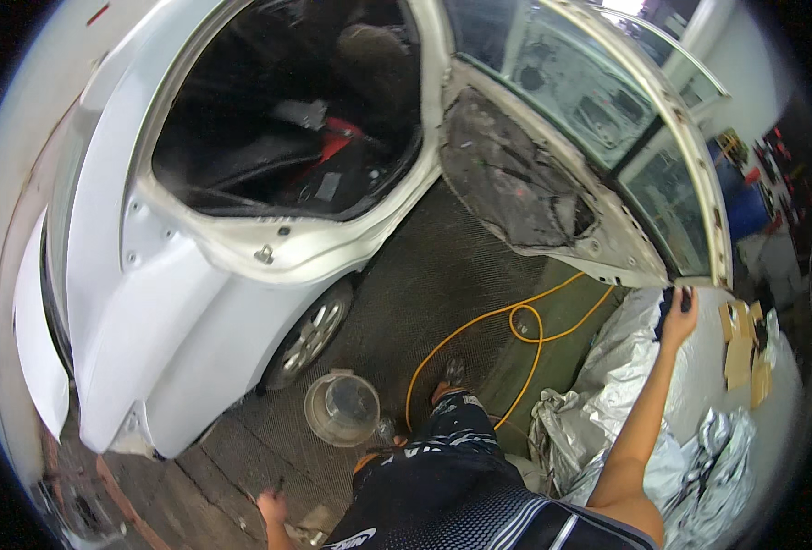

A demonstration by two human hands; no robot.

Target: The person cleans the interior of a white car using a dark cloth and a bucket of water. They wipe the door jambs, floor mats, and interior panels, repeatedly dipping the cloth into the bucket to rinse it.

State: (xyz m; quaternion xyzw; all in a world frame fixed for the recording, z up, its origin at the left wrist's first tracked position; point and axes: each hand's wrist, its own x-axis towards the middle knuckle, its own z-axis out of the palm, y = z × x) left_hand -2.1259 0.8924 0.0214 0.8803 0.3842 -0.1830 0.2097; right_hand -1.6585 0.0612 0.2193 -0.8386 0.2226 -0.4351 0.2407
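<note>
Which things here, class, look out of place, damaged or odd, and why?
The open car door stands out: its inner side exposes grimy dark lining, as though its trim panel were missing. The orange hose lies loosely looped on the floor close by the person's legs, a possible trip hazard.

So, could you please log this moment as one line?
Right hand: holding dark item near open car door | left hand: low, grip unclear | bucket: beside wheel | orange hose: looped
</note>
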